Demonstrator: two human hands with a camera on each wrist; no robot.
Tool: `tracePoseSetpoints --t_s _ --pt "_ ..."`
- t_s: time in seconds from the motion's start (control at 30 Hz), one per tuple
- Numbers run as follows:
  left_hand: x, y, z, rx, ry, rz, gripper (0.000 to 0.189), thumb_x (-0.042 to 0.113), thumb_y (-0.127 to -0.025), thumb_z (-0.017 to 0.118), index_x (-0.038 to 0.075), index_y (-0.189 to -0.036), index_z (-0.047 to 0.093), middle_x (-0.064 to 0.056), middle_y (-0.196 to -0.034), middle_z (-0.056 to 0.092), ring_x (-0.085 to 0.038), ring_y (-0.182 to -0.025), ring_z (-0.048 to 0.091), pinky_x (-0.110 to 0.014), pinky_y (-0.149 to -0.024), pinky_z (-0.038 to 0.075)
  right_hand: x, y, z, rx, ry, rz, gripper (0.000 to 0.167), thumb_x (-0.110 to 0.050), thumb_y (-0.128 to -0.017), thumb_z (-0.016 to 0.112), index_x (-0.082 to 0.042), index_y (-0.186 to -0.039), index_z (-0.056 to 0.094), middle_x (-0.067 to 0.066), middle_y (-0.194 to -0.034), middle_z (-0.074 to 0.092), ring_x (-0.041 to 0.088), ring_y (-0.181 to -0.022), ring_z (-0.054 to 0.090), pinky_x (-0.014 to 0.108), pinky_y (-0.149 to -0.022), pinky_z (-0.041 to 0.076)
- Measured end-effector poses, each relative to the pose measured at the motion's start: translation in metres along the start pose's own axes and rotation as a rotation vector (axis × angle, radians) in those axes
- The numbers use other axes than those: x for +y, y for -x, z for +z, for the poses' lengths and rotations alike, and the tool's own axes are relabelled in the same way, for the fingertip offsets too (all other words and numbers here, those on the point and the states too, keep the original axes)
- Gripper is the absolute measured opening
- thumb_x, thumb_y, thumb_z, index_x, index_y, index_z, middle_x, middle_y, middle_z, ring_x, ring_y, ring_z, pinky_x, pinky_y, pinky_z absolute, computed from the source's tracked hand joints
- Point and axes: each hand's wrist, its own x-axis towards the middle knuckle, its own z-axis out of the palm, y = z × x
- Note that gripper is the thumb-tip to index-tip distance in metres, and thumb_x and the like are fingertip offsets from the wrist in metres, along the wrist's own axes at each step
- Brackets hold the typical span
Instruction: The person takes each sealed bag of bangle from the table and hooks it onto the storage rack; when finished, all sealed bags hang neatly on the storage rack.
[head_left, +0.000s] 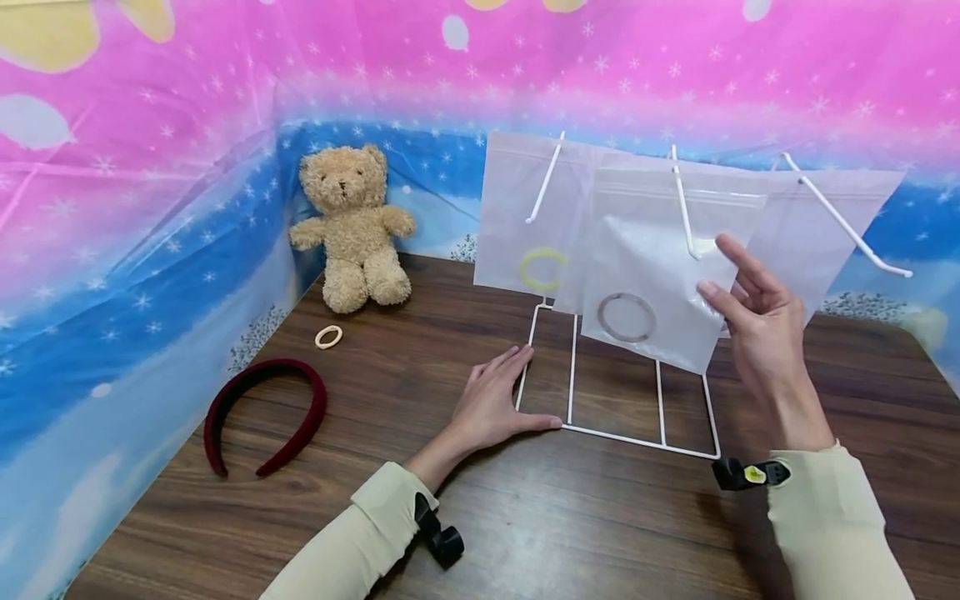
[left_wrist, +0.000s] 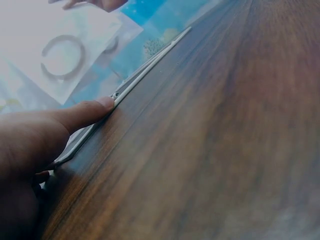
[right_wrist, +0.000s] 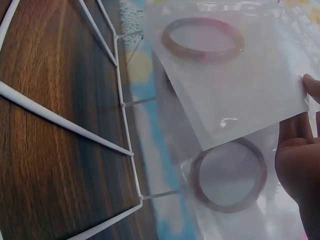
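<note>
A white wire rack (head_left: 615, 436) stands on the table with three long hooks sticking forward. My left hand (head_left: 495, 404) lies spread at its left front corner, thumb straight along the front wire and fingers touching the side wire. On the middle hook (head_left: 681, 200) is a clear zip bag (head_left: 667, 325) containing a brownish ring-shaped band (head_left: 626, 317). My right hand (head_left: 768, 333) pinches this bag's right edge, the thumb (right_wrist: 311, 85) in front and fingers behind. Another bag (head_left: 498, 208), with a yellow-green ring (head_left: 543, 268), hangs at the left hook; a third bag (head_left: 840, 217) hangs at the right.
Left of the rack, a tan teddy bear (head_left: 356, 233) sits against the patterned cloth backdrop (head_left: 187, 200). A small cream ring (head_left: 328, 337) and a dark red headband (head_left: 318, 404) lie on the wooden table (head_left: 600, 525). The right hook's tip (head_left: 906, 273) juts out beyond my right hand.
</note>
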Motion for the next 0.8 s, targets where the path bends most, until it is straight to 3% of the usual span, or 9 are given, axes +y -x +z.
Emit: tracePoseSetpoints --t_s 0.23,0.4,0.5,0.7,0.8 --pt "0.001 0.000 -0.001 0.002 0.007 0.000 0.112 0.072 -0.066 0.074 0.012 -0.152 0.037 -0.005 -0.154 0.038 -0.019 -0.142 0.030 -0.041 -0.106 0.029 0.000 0.001 -0.003 -0.009 0.060 0.005 0.059 0.025 -0.084 0.057 0.010 -0.141 0.044 0.025 -0.135 0.053 0.028 -0.099 0.067 0.030 -0.080 0.054" --pt "0.002 0.000 0.001 0.000 0.013 -0.003 0.111 0.072 -0.066 0.074 0.012 -0.152 0.037 -0.005 -0.154 0.038 -0.019 -0.141 0.030 -0.040 -0.105 0.029 -0.001 0.004 -0.006 -0.027 0.145 0.005 0.057 0.023 -0.086 0.056 0.010 -0.140 0.046 0.024 -0.137 0.052 0.026 -0.105 0.065 0.029 -0.083 0.053" --pt "0.002 0.000 0.002 0.000 0.018 -0.003 0.111 0.072 -0.067 0.074 0.012 -0.152 0.037 -0.005 -0.154 0.038 -0.019 -0.141 0.030 -0.041 -0.106 0.029 -0.004 0.008 -0.011 -0.037 0.261 0.015 0.053 0.021 -0.087 0.057 0.009 -0.138 0.049 0.022 -0.138 0.053 0.025 -0.113 0.062 0.028 -0.087 0.051" --pt "0.001 0.000 0.002 0.004 0.030 0.003 0.111 0.072 -0.067 0.074 0.012 -0.152 0.037 -0.006 -0.154 0.038 -0.020 -0.141 0.031 -0.042 -0.105 0.029 -0.005 0.031 -0.035 -0.046 0.684 0.072 0.044 0.006 -0.089 0.067 0.003 -0.133 0.059 0.013 -0.131 0.061 0.018 -0.112 0.063 0.021 -0.084 0.050" --pt "0.000 0.000 0.001 0.007 0.032 0.003 0.111 0.071 -0.067 0.075 0.012 -0.152 0.037 -0.007 -0.154 0.038 -0.019 -0.141 0.030 -0.042 -0.106 0.029 -0.003 0.047 -0.047 -0.025 0.810 0.114 0.042 0.000 -0.090 0.068 0.001 -0.132 0.061 0.008 -0.137 0.058 0.016 -0.118 0.058 0.018 -0.087 0.048"
